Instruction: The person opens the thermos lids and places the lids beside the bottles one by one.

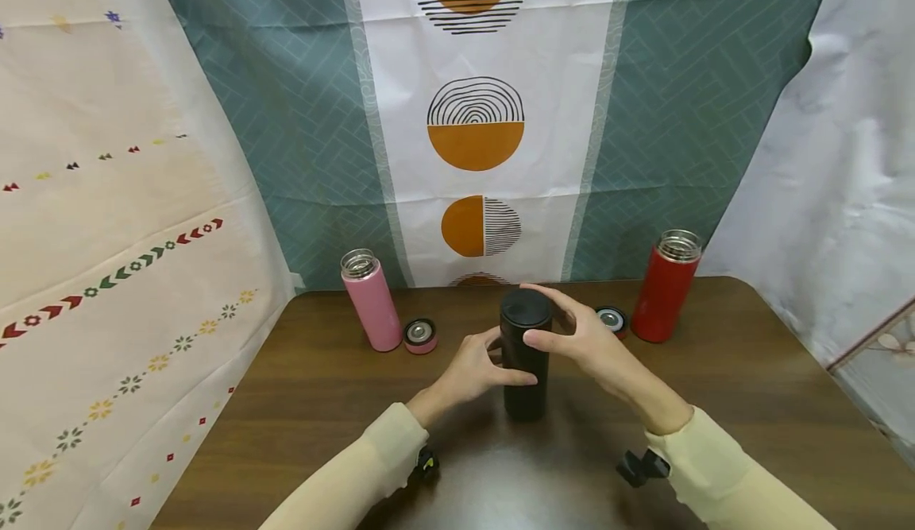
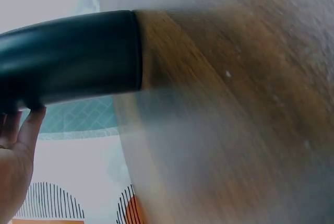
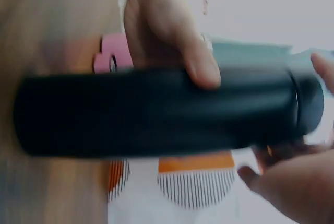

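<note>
A black insulated bottle [image 1: 525, 387] stands upright on the wooden table. Its black lid [image 1: 526, 307] sits on top, with a thin seam between lid and body in the right wrist view. My left hand [image 1: 472, 367] grips the body from the left, thumb across the front. Around the lid my right hand [image 1: 589, 339] curls from the right, thumb in front and fingers behind; some fingertips are hidden. In the left wrist view, the bottle's lower part [image 2: 78, 57] shows with fingers of my left hand [image 2: 18, 161] against it.
A pink bottle [image 1: 375, 303] without its lid stands at the back left, the pink lid [image 1: 420, 335] upturned beside it. To the back right stands a lidless red bottle [image 1: 665, 292], its lid [image 1: 611, 321] next to it. Patterned cloth [image 1: 475, 156] hangs behind the table.
</note>
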The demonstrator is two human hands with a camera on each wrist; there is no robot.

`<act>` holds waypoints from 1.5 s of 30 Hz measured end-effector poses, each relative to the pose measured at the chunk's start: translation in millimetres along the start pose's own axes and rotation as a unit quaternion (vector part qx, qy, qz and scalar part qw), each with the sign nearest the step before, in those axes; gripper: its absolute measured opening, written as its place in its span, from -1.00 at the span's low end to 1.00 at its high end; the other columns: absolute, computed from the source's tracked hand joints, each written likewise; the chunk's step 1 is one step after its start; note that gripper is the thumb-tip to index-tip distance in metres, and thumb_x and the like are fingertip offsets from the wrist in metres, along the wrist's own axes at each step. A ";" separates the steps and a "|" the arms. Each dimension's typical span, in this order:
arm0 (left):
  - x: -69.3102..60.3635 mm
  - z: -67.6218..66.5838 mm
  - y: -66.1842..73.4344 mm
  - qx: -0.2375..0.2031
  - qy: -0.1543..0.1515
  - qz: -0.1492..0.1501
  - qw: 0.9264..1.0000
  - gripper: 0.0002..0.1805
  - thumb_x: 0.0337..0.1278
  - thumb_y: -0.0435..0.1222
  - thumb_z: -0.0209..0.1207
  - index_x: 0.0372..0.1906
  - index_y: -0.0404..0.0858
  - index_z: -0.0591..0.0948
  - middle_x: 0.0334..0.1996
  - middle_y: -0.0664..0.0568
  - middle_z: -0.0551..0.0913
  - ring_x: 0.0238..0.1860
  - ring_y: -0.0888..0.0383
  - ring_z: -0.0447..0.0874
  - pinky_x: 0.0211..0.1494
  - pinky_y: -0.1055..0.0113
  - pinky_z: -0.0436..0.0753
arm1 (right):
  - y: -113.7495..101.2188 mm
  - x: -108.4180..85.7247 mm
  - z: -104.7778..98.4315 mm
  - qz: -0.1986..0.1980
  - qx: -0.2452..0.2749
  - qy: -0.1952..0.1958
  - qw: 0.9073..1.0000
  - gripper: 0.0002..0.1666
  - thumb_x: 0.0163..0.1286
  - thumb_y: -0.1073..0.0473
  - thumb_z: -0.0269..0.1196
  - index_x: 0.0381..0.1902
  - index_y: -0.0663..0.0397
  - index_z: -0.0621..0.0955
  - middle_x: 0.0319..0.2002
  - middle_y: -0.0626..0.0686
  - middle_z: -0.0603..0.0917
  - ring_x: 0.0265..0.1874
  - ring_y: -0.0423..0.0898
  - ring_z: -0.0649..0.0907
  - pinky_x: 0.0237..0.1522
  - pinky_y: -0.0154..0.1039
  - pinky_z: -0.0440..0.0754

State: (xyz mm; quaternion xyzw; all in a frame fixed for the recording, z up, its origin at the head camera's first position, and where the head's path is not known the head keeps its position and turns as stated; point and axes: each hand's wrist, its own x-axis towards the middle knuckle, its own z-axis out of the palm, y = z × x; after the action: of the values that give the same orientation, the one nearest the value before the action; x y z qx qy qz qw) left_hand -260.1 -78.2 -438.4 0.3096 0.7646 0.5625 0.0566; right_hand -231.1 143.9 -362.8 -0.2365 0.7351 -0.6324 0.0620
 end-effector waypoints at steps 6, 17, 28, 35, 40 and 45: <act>-0.3 -1.4 -0.4 -0.005 0.000 -0.005 1.000 -0.30 0.05 -0.22 0.57 0.35 -0.04 0.59 0.15 0.18 0.72 0.14 0.22 0.70 0.26 0.21 0.64 | -0.4 -0.5 16.7 -0.020 -0.049 0.091 0.994 -0.20 0.28 0.07 0.52 0.45 -0.07 0.51 0.28 0.02 0.64 0.32 0.03 0.54 0.40 0.26 0.35; 4.1 -4.4 -1.4 -0.013 -0.026 -0.016 0.999 -0.33 0.03 -0.27 0.56 0.30 -0.06 0.62 0.14 0.16 0.73 0.14 0.21 0.70 0.24 0.23 0.65 | 10.7 9.5 1.3 -0.044 -0.063 0.059 0.995 -0.21 0.16 0.11 0.59 0.37 -0.10 0.60 0.17 -0.02 0.72 0.21 0.00 0.61 0.30 0.16 0.49; 4.4 -5.9 -0.7 -0.021 -0.033 -0.016 0.999 -0.35 0.03 -0.26 0.56 0.29 -0.08 0.62 0.11 0.15 0.74 0.10 0.20 0.72 0.20 0.26 0.66 | 22.2 27.6 -19.6 -0.060 0.043 -0.077 0.994 -0.21 0.21 0.26 0.48 0.41 0.18 0.52 0.14 0.09 0.73 0.06 0.10 0.68 0.17 0.01 0.62; 1.2 -3.1 2.5 -0.009 -0.023 -0.010 1.000 -0.35 0.06 -0.25 0.55 0.30 -0.08 0.61 0.12 0.15 0.74 0.11 0.20 0.72 0.22 0.23 0.66 | 20.9 19.3 -14.2 -0.048 0.056 -0.084 0.994 -0.19 0.33 0.21 0.41 0.51 0.02 0.42 0.32 0.09 0.61 0.23 0.14 0.60 0.30 0.09 0.52; 0.4 -1.9 2.3 -0.009 -0.015 -0.012 1.000 -0.33 0.06 -0.25 0.56 0.32 -0.06 0.60 0.13 0.17 0.73 0.12 0.21 0.71 0.23 0.23 0.66 | 7.9 3.8 3.7 -0.048 0.003 0.000 0.999 -0.15 0.35 0.10 0.43 0.55 -0.18 0.39 0.44 0.04 0.49 0.41 0.17 0.45 0.41 0.31 0.32; 1.0 -1.6 1.4 0.003 -0.014 -0.007 1.000 -0.31 0.05 -0.25 0.56 0.34 -0.05 0.59 0.13 0.19 0.73 0.13 0.22 0.70 0.25 0.22 0.64 | 2.1 -2.4 20.3 -0.028 -0.041 0.094 0.994 -0.17 0.29 0.07 0.52 0.48 -0.17 0.47 0.36 0.01 0.57 0.38 0.07 0.49 0.42 0.29 0.31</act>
State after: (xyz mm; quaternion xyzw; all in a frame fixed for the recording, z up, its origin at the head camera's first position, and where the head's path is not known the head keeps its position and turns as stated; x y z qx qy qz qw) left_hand -261.1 -78.7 -436.2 0.3119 0.7675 0.5557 0.0704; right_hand -221.6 126.8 -369.1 -0.1989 0.7560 -0.6226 -0.0352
